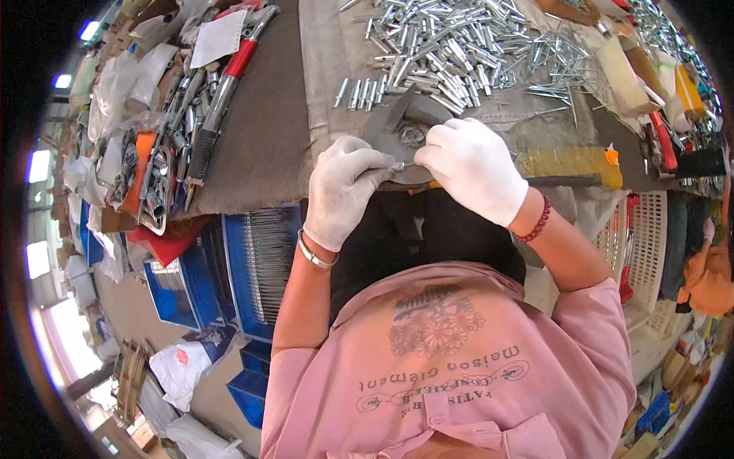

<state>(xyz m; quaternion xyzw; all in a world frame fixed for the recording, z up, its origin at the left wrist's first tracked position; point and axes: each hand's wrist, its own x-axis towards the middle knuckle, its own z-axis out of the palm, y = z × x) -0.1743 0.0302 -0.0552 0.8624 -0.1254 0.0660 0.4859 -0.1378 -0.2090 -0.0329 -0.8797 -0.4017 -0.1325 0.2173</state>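
Both of my hands wear white gloves and meet at the table's near edge, over a dark grey metal block (391, 141) with a rounded plate. My left hand (342, 187) is closed in a pinch on a small shiny metal piece (398, 166). Just right of that piece, my right hand (472, 167) has its fingers pressed together; whatever lies in them is hidden. Behind the block, several short metal tubes (359, 93) lie side by side in a row. Beyond them spreads a heap of loose silver tubes (451, 53), with thin metal pins (554, 61) heaped to its right.
A long red-and-black tool (229, 88) lies among wrenches and plastic bags at the left. A yellowish strip (569, 164) lies along the right front edge. Below the table are a blue bin (264, 264) of metal rods and a white plastic basket (650, 245).
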